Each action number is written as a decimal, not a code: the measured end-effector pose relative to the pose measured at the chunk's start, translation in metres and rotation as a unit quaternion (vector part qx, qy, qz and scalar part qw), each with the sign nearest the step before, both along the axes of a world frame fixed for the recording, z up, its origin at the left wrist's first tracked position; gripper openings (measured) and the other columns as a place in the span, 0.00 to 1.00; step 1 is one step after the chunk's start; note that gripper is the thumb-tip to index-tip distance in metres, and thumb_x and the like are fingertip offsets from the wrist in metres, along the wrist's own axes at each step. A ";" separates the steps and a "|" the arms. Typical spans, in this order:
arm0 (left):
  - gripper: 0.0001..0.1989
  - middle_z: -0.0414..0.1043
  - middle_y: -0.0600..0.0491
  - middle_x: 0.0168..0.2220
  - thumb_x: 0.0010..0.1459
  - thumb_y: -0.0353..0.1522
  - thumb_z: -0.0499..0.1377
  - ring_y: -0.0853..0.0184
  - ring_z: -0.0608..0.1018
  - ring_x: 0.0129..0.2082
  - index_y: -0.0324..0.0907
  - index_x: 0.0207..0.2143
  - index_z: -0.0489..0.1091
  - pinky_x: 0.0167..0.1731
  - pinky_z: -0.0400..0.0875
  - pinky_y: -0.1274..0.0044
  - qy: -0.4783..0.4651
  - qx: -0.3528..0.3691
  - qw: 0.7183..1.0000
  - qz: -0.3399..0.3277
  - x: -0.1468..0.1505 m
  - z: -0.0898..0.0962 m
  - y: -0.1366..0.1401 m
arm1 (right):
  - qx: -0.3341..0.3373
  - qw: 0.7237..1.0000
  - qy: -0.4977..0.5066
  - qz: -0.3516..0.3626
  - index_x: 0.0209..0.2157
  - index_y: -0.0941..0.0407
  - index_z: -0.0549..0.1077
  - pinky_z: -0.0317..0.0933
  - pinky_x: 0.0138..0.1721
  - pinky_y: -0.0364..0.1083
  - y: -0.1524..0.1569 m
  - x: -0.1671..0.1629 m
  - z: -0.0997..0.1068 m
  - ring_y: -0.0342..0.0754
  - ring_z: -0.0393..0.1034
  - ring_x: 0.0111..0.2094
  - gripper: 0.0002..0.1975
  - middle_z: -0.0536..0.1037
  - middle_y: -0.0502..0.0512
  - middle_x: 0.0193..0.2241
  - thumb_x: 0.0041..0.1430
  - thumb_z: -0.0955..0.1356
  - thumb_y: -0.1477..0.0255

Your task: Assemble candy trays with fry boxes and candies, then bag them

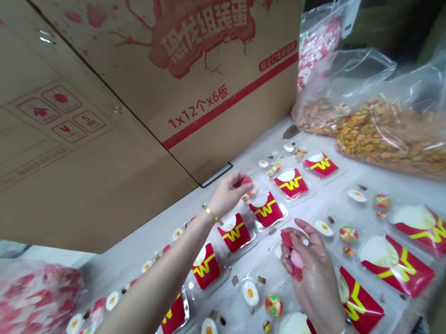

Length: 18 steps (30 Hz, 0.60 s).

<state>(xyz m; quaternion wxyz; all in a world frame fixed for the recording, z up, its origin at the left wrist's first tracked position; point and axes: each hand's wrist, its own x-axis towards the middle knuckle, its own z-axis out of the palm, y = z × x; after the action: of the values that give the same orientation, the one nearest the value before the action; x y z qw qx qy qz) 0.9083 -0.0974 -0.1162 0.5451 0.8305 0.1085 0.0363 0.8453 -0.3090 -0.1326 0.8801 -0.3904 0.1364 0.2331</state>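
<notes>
My left hand [230, 192] reaches over the left row of clear plastic trays, its fingertips pinched on a small pink-red piece [247, 181]. My right hand [311, 269] is above the right row, palm partly turned up. Its fingers curl around several soft-looking pink and red pieces [296, 259]. Below the hands, the trays hold red fries cartons with a yellow W, such as one carton [267, 210] near my left hand. Beside the cartons lie toy-like fried eggs [251, 293], round pizza-like pieces [273, 305] and tiny burger-like pieces [267, 327].
A large brown cardboard box [133, 88] stands along the left of the white table [125, 253]. Clear bags of orange-brown pieces [418, 138] sit at the back right. A bag of pink and white pieces [27, 299] is at lower left, with another similar bag [317, 45] behind the box.
</notes>
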 end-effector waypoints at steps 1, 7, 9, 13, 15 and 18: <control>0.09 0.66 0.57 0.24 0.51 0.36 0.60 0.74 0.65 0.23 0.39 0.29 0.67 0.26 0.60 0.81 0.006 0.029 1.000 -0.002 0.019 -0.005 0.011 | -0.003 1.000 0.004 0.006 0.44 0.47 0.66 0.57 0.21 0.39 -0.004 0.001 0.001 0.39 0.61 0.24 0.17 0.71 0.47 0.33 0.52 0.71 0.67; 0.07 0.70 0.55 0.26 0.52 0.33 0.57 0.70 0.70 0.26 0.40 0.32 0.70 0.29 0.64 0.78 0.098 0.180 0.979 -0.022 0.081 -0.038 0.039 | -0.040 0.998 0.035 0.030 0.45 0.46 0.68 0.58 0.22 0.38 -0.019 0.006 -0.002 0.40 0.62 0.26 0.15 0.72 0.48 0.35 0.54 0.70 0.64; 0.08 0.71 0.54 0.29 0.50 0.34 0.59 0.67 0.72 0.31 0.42 0.34 0.70 0.35 0.65 0.75 0.095 0.229 0.969 0.002 0.084 -0.046 0.037 | -0.047 0.997 0.047 0.035 0.45 0.45 0.68 0.59 0.23 0.38 -0.021 0.009 -0.003 0.41 0.64 0.28 0.15 0.72 0.49 0.36 0.54 0.69 0.63; 0.15 0.69 0.48 0.42 0.50 0.38 0.61 0.58 0.71 0.44 0.45 0.41 0.67 0.46 0.61 0.66 0.075 0.394 0.915 0.050 0.080 -0.053 0.030 | -0.041 0.997 0.050 0.037 0.45 0.46 0.69 0.59 0.23 0.39 -0.019 0.017 0.000 0.42 0.64 0.28 0.16 0.72 0.50 0.35 0.55 0.69 0.60; 0.17 0.67 0.45 0.46 0.51 0.39 0.61 0.55 0.69 0.48 0.44 0.43 0.66 0.47 0.60 0.64 0.072 0.438 0.893 0.074 0.076 -0.049 0.024 | -0.034 0.998 0.040 0.032 0.46 0.47 0.69 0.60 0.23 0.40 -0.016 0.022 0.002 0.42 0.64 0.27 0.17 0.72 0.51 0.34 0.55 0.68 0.58; 0.16 0.68 0.44 0.44 0.53 0.42 0.59 0.56 0.71 0.45 0.42 0.40 0.67 0.43 0.63 0.67 0.056 0.388 0.917 0.071 0.063 -0.029 0.003 | -0.018 1.000 0.009 0.023 0.46 0.48 0.68 0.60 0.22 0.41 -0.015 0.029 0.004 0.44 0.65 0.28 0.19 0.73 0.53 0.36 0.56 0.64 0.53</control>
<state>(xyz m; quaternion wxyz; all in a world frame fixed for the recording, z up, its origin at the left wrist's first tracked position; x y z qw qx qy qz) 0.9716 -0.0949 -0.1454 0.1688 0.9677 0.1749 0.0673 0.8741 -0.3237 -0.1288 0.8663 -0.4068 0.1391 0.2543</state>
